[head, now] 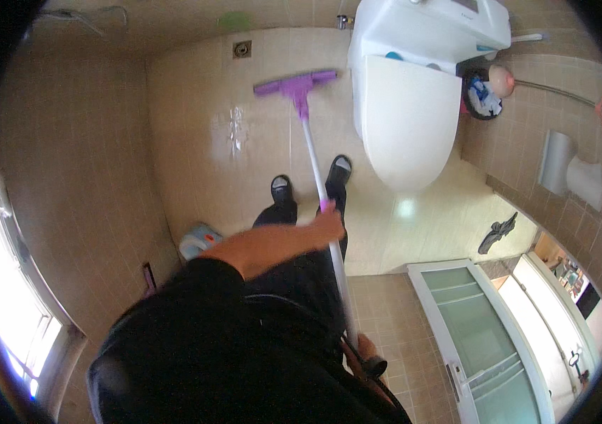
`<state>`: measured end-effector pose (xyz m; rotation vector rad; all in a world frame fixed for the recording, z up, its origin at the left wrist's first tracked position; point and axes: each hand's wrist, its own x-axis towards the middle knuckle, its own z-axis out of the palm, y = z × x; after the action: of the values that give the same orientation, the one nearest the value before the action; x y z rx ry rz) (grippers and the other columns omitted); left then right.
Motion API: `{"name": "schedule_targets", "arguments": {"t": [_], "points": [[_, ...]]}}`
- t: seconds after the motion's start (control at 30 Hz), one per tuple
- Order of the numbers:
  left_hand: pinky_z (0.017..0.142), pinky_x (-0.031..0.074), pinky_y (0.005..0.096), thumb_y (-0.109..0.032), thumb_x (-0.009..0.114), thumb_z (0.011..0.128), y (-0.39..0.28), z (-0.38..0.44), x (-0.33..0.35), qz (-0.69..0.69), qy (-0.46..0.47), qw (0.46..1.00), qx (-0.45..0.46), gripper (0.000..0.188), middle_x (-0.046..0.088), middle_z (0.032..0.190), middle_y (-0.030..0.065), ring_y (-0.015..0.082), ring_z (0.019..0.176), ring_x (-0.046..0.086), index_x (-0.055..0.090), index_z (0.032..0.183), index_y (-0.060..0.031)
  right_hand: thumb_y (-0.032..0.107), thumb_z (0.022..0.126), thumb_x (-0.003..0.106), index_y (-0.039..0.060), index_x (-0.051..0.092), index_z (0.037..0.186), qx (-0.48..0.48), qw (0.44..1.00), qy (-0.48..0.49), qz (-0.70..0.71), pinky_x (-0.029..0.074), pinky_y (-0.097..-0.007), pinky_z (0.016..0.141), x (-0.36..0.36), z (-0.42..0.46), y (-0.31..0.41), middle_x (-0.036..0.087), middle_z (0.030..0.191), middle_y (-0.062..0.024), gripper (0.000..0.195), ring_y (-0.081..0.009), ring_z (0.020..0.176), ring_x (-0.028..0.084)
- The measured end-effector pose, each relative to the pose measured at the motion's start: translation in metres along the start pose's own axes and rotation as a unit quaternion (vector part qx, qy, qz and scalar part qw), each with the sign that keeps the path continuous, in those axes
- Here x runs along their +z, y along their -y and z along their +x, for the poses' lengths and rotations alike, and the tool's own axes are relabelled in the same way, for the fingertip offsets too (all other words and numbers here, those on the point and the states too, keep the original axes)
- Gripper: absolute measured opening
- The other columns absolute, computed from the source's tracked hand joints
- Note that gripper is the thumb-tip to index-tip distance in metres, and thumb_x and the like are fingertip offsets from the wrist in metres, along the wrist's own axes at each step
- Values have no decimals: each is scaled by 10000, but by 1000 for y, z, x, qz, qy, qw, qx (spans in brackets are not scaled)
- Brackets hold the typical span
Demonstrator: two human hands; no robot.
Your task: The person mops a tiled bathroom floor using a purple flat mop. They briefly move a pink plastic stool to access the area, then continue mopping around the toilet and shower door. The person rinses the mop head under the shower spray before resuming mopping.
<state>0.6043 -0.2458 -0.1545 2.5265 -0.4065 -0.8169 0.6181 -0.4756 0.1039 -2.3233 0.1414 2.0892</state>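
Observation:
A floor squeegee with a purple head (297, 87) rests on the beige tiled floor. Its white pole (313, 153) runs back toward my body, between my dark-slippered feet. My left hand (329, 225) is wrapped around the pole just below a pink collar. Lower down, beside my hip, my right hand (364, 347) holds the upper end of the pole; a dark cylindrical piece and a black cord partly cover that hand. Left of the pole, a wet shiny patch (235, 130) shows on the tiles. A square floor drain (241, 49) lies beyond the squeegee head.
A white toilet (411, 111) with its lid down stands right of the squeegee, beside a waste bin (484, 98) and a plunger (501, 81). A container (197, 238) sits by the left wall. A glazed door (478, 318) and a dark cloth (497, 233) are at lower right.

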Motion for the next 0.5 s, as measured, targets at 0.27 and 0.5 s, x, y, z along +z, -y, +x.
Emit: {"name": "schedule_targets", "arguments": {"t": [0.27, 0.5], "points": [[880, 415, 385, -162, 639, 677, 124, 8, 35, 119, -89, 987, -57, 45, 637, 767, 32, 218, 851, 586, 682, 663, -166, 322, 883, 541, -21, 448, 1012, -111, 987, -4, 114, 457, -432, 712, 62, 75, 90, 586, 886, -229, 378, -353, 835, 588], [788, 409, 410, -199, 615, 730, -107, -34, 90, -8, -12, 999, 47, 87, 664, 744, 24, 208, 816, 610, 685, 707, -153, 191, 861, 535, 0, 541, 928, -85, 979, 17, -182, 459, -359, 673, 84, -45, -120, 575, 735, -130, 202, -201, 758, 578]]}}
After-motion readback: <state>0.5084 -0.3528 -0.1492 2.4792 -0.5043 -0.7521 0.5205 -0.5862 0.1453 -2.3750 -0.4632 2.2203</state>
